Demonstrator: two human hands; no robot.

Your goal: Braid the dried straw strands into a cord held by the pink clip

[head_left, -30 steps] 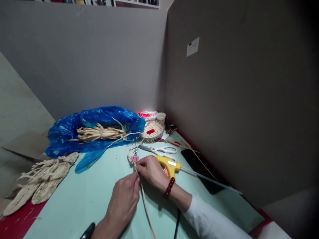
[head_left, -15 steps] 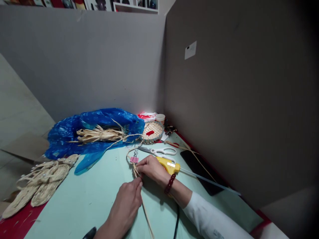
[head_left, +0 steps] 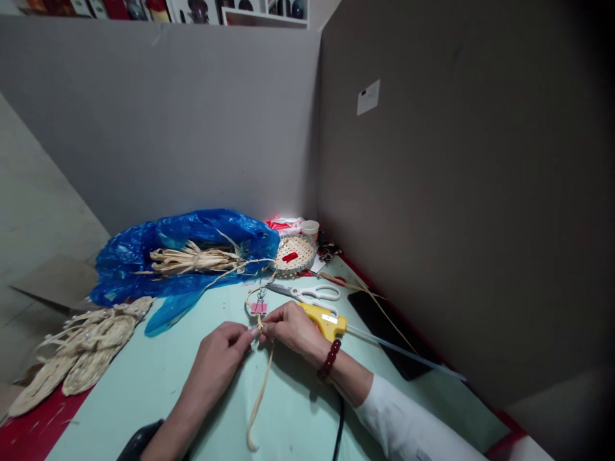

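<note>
A pink binder clip [head_left: 259,308] grips the top of some pale straw strands [head_left: 260,321] near the middle of the table. Just below the clip, my left hand [head_left: 225,350] pinches the strands from the left. My right hand [head_left: 292,328] pinches them from the right, its fingertips almost touching the left ones. A loose straw end [head_left: 259,403] hangs below the hands and lies on the table. Beside the right hand lies a yellow glue gun [head_left: 324,320] with a long clear glue stick [head_left: 403,351] in its back.
Scissors [head_left: 307,293] with white handles lie behind the glue gun. A blue plastic bag [head_left: 129,256] holds a straw bundle [head_left: 195,258]. Woven straw sandals [head_left: 96,352] rest at the left edge. A round woven basket [head_left: 307,256] and a dark phone-like slab [head_left: 384,333] are on the right.
My left hand has moved up and left, closer to the clip. The straw end has swung left and now lies curved on the table. My right hand stays nearly in place.
</note>
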